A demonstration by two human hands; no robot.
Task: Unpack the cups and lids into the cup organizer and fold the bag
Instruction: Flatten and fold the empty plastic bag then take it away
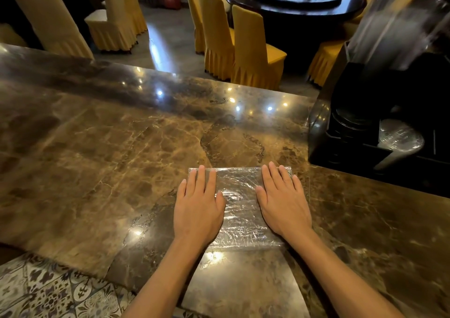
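a: where's the bag (239, 208) now?

b: flat on the marble counter (109, 152), close to the near edge, folded into a clear crinkled rectangle. the black cup organizer (365, 132) stands well apart to the right, with clear cups (399, 25) stacked on top and a stack of lids (399, 139) in a lower slot

a: and the hands?

b: left hand (198, 210) and right hand (283, 205) both lie palm down on it, fingers straight and spread, pressing the film flat. neither pinches anything

a: how will it handle?

b: i'd judge it very light, thin, soft and slippery on polished stone, and springy enough to unfold if released. best taken by pinching a corner or the near edge while the other palm pins it

a: which way does it run?

b: long axis looks to run away from the person toward the far counter edge, short edges near and far, sides roughly square to the counter
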